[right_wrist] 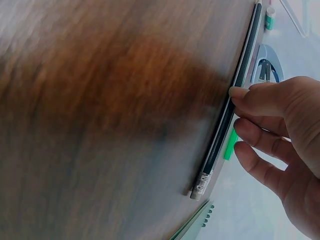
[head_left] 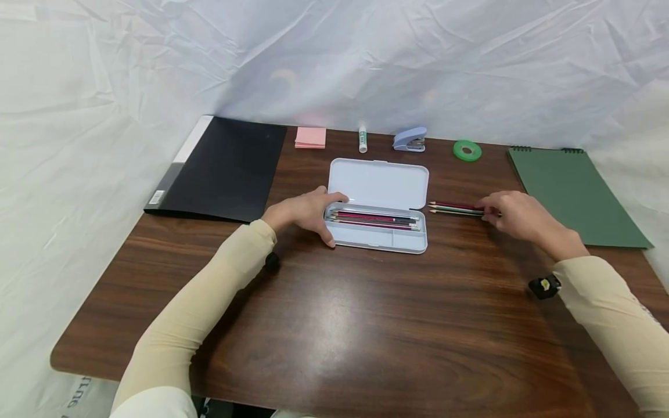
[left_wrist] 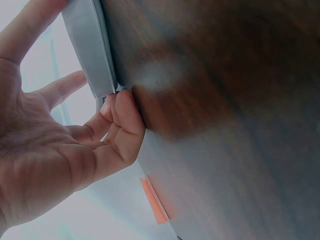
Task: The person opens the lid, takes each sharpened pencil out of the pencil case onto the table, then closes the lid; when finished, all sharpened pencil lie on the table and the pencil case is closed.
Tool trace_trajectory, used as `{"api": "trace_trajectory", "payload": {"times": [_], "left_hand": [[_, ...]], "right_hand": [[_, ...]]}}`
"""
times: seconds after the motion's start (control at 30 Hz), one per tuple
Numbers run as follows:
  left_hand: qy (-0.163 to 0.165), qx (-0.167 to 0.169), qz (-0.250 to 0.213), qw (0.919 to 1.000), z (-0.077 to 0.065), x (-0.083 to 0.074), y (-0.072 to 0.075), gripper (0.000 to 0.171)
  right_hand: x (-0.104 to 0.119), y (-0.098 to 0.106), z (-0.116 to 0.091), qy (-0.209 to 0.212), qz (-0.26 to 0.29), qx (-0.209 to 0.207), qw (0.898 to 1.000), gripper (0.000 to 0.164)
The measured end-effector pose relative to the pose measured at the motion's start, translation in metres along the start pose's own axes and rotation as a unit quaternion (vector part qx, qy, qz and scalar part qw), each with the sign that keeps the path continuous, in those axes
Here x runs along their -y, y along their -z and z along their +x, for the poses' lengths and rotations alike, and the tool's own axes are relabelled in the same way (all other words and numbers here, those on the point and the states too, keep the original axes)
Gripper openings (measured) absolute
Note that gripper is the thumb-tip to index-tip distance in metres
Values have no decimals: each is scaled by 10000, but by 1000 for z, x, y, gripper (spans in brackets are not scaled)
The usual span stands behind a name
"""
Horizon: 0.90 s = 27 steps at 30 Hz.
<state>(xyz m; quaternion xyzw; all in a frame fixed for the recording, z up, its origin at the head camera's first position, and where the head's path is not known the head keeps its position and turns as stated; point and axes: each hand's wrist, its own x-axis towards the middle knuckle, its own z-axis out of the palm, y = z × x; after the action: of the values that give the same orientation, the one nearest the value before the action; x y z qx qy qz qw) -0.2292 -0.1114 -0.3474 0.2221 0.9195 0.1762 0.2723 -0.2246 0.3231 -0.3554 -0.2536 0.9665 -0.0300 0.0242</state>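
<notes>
Pencils, pinched in the right grip, point toward the white case.

Brown table carries folder, notes, stapler, tape, notebook, 1 pencil case; apparently a glue stick.

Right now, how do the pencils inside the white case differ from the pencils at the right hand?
The case pencils lie inside the white case; the outer pencils are outside, to its right. No hand grips the case pencils; the right hand holds the outer pencils. In the head view, that hand partly covers the outer pencils, but not the case pencils. Both groups include red and dark pencils, tips pointing left in that view.
</notes>
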Motion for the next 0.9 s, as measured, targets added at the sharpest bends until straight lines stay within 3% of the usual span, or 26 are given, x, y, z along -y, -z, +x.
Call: {"api": "trace_trajectory", "payload": {"times": [0.43, 0.67, 0.8, 0.9], "left_hand": [[25, 10, -13, 10000, 0, 0, 0, 104], [13, -5, 5, 10000, 0, 0, -1, 104], [4, 0, 24, 10000, 0, 0, -1, 104], [0, -10, 26, 10000, 0, 0, -1, 104]], "right_hand": [[-3, 0, -2, -22, 57, -152, 9999, 29], [2, 5, 0, 173, 252, -756, 9967, 28], [16, 9, 9, 417, 509, -1183, 9908, 37], [31, 13, 19, 573, 661, -1243, 9884, 42]]}}
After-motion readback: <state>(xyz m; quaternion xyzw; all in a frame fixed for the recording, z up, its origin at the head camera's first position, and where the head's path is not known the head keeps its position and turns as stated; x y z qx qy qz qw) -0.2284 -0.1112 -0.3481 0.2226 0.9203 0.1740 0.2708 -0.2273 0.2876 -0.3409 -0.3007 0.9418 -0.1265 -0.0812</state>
